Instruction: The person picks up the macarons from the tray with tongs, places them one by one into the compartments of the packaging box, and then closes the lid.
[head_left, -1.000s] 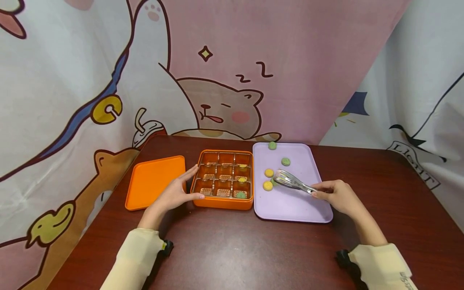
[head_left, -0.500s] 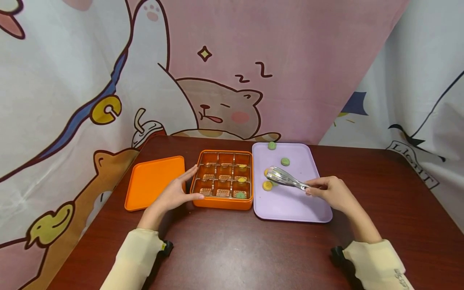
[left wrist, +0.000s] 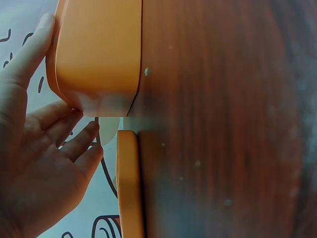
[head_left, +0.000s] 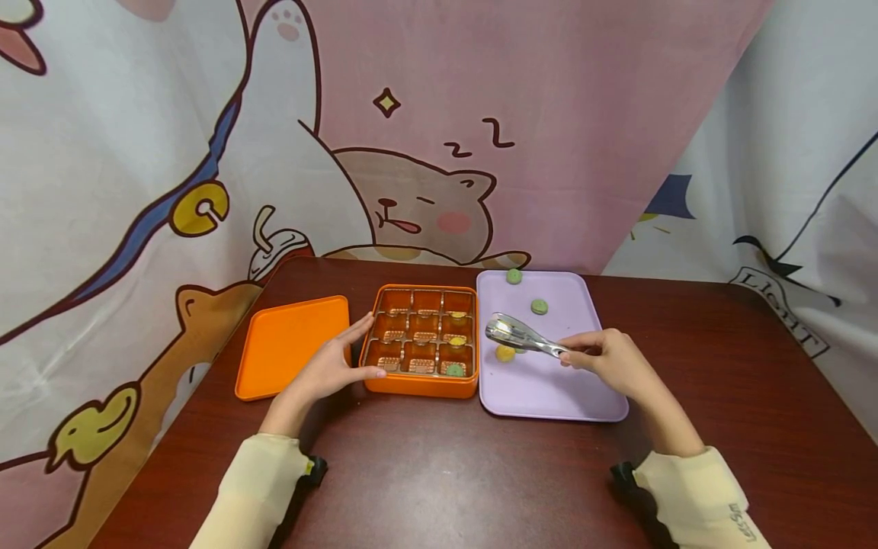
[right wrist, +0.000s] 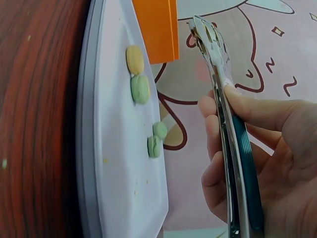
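Note:
My left hand (head_left: 331, 367) rests at the left side of an orange box (head_left: 421, 383), thumb at its front rim and fingers mostly straight along its side. A clear divided insert fills the box; its right column holds two yellow macarons and a green macaron (head_left: 455, 370). My right hand (head_left: 604, 355) grips metal tongs (head_left: 528, 336), whose head hangs over the left part of a lilac tray (head_left: 549, 400). On the tray are green macarons (head_left: 539, 306) and a yellow macaron (head_left: 505, 353). The tongs' head hides part of the tray; I see nothing between its tips.
An orange lid (head_left: 291, 347) lies on the dark wooden table (head_left: 439, 465), left of the box. The tray stands close against the box's right side. Behind the table hangs a cartoon-printed curtain (head_left: 583, 137).
My right hand has moved left with the tongs, whose head now hangs nearer the box and covers where a second yellow macaron showed. My left hand has stayed at the box.

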The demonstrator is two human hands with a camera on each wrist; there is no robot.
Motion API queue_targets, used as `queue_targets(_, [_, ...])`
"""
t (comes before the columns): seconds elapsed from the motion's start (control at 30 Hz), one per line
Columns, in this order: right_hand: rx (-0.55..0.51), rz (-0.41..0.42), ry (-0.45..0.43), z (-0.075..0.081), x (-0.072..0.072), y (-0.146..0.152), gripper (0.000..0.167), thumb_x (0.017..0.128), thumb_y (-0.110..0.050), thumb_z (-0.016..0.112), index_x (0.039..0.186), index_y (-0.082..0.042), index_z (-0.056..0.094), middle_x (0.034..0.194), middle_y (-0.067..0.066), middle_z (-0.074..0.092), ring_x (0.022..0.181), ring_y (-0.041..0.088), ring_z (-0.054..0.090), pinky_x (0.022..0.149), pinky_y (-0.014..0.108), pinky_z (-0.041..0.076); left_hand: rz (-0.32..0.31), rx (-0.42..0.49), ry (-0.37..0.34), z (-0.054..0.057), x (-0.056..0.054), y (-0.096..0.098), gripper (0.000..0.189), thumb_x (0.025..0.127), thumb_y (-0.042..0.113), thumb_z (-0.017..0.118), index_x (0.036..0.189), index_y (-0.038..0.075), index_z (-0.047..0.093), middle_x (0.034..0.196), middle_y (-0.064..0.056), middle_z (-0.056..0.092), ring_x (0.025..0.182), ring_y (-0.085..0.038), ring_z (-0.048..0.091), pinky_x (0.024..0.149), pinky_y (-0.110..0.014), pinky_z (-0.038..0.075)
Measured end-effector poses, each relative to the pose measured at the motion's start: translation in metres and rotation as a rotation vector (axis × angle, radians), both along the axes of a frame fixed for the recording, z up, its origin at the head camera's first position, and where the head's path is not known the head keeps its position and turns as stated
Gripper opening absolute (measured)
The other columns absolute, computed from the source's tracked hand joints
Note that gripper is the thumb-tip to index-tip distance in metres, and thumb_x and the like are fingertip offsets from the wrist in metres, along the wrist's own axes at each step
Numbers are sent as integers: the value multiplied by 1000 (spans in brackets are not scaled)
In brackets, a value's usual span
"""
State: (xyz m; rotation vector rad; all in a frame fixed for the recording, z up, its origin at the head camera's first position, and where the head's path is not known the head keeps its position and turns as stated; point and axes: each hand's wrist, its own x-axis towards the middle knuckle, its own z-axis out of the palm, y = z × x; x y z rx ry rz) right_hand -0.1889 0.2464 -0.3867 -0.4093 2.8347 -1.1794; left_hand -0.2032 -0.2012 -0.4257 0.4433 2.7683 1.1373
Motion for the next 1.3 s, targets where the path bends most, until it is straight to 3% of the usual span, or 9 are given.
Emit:
queue_targets(0.63, [-56,70,-13,1,-6,-43,24,87,-8,74,108,4,76,83,11,76,69,4,60,59,20,47,8,-14,-1,-2,1,-3,99,80,44,82,159,20,27,168,-1,21,151,-39,26,116,-64,30])
queue_targets(1.3, [-29,119,-1,-3,-10,-84,20,86,-8,74,105,-3,78,80,6,76,69,9,60,59,22,45,7,-3,0,-4,-1,-1,99,80,41,83,159,21,27,168,-1,22,151,-39,26,116,-64,28])
